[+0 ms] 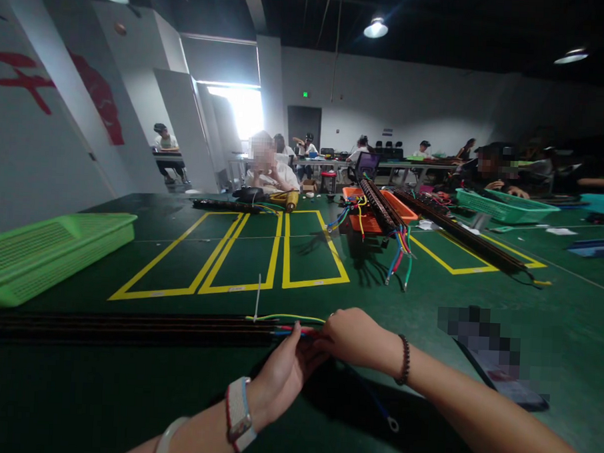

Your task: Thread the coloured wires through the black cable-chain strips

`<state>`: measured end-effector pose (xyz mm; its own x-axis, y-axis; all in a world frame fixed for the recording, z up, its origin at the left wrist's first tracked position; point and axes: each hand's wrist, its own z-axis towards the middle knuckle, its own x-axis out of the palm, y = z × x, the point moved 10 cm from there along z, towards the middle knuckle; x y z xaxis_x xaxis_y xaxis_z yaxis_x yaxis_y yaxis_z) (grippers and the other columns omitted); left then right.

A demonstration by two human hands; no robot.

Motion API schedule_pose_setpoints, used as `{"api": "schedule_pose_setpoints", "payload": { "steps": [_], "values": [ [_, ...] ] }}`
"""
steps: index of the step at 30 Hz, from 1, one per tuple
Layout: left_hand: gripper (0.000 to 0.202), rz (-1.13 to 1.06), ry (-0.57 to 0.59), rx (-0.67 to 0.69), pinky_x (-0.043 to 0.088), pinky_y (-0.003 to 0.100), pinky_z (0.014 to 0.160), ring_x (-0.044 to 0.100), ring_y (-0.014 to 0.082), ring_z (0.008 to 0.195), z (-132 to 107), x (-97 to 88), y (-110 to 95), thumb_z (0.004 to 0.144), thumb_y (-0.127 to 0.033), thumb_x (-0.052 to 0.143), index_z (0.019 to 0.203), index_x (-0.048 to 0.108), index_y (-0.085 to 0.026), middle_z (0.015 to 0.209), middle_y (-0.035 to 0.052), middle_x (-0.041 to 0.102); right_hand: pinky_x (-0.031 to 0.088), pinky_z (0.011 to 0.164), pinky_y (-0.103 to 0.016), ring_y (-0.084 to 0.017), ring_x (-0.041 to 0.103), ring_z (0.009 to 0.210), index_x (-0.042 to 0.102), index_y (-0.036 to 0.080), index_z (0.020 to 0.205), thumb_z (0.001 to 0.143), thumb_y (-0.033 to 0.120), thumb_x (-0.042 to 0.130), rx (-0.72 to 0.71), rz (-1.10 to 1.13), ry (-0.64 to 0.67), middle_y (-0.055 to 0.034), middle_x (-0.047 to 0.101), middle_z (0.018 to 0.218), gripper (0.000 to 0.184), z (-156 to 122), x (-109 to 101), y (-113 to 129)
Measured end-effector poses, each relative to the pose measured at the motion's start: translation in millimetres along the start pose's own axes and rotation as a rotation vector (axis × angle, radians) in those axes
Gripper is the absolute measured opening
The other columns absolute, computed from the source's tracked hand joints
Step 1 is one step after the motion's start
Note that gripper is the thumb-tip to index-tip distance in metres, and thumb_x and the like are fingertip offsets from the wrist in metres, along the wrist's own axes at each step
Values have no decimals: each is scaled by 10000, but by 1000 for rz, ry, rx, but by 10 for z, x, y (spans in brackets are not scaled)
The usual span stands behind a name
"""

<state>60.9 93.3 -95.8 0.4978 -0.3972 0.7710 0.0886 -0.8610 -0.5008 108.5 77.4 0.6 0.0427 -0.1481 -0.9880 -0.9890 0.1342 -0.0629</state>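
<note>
A long black bar (pixel 127 329) lies across the green table (pixel 74 390) in front of me, with coloured wires (pixel 292 325) coming out of its right end. My left hand (pixel 283 372), with a watch on the wrist, pinches the red and blue wires there. Curled over the same wire ends from the right is my right hand (pixel 354 335), which wears a bead bracelet. A yellow-green wire arcs just above the fingers. A white cable tie (pixel 257 298) stands up from the bar. A blue wire with a ring terminal (pixel 392 424) trails toward me.
A green basket (pixel 41 248) sits at the left. Yellow taped rectangles (pixel 240 257) mark the table's middle. Beyond them an orange tray (pixel 382 213) carries more black bars with hanging wires. A blurred flat device (pixel 496 368) lies at the right. Other people sit at tables behind.
</note>
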Motion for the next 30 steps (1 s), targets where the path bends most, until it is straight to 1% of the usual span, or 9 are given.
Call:
{"api": "schedule_pose_setpoints", "payload": {
  "steps": [2,7,10,13,16,19,22,27,30],
  "values": [
    [302,15,20,-2,398,354,956,604,186,899,-10,32,-6,864,-393,491,901,604,-116,933,109,645,419,537,-247,-226,644,656,714,162,804,888,364,464,26,1,-5,-106,665,725,332,17,7,-39],
    [334,90,48,25,428,358,906,603,200,933,-39,98,-47,903,-372,408,1022,571,-105,1022,135,629,446,570,-274,-236,646,681,710,169,784,901,415,437,109,25,-54,-113,670,747,386,85,5,-231],
    [386,171,8,30,462,349,802,615,206,811,-43,52,-42,908,-406,367,894,575,-81,862,137,636,450,571,-274,-238,649,686,711,167,794,900,442,427,136,36,-48,-118,673,753,409,123,76,-305],
    [388,207,-30,36,464,311,711,597,180,701,-56,8,-41,903,-423,367,778,546,-102,721,92,601,454,588,-260,-229,653,705,710,154,818,904,481,402,151,56,-18,-127,673,760,457,156,199,-321],
    [340,231,-63,26,453,274,674,567,143,643,-82,-12,-39,901,-398,390,757,526,-122,672,53,572,468,612,-269,-232,654,725,708,148,828,918,483,373,162,48,-5,-134,672,772,482,179,299,-304],
    [313,261,-91,21,449,266,661,543,126,609,-103,-24,-50,902,-375,399,747,516,-130,654,39,559,481,627,-292,-246,654,744,707,145,835,926,469,368,159,19,-20,-137,670,781,478,187,316,-280],
    [259,246,-100,9,449,271,652,546,131,610,-98,-39,-44,889,-343,438,754,513,-136,657,35,563,482,623,-287,-245,653,740,701,129,817,922,483,384,169,2,-25,-143,662,771,487,152,244,-269],
    [157,154,-92,25,462,281,684,582,145,684,-35,-72,-39,875,-244,471,840,570,-127,758,51,621,478,618,-283,-230,645,715,659,128,806,910,511,404,146,20,-194,-123,649,763,473,-45,-190,-126],
    [173,107,-81,30,461,268,676,572,127,651,-14,-73,-36,870,-211,477,771,581,-114,746,52,627,478,578,-281,-228,641,679,624,146,856,883,508,464,68,67,-218,-88,647,754,396,-172,-305,42]
  ]
}}
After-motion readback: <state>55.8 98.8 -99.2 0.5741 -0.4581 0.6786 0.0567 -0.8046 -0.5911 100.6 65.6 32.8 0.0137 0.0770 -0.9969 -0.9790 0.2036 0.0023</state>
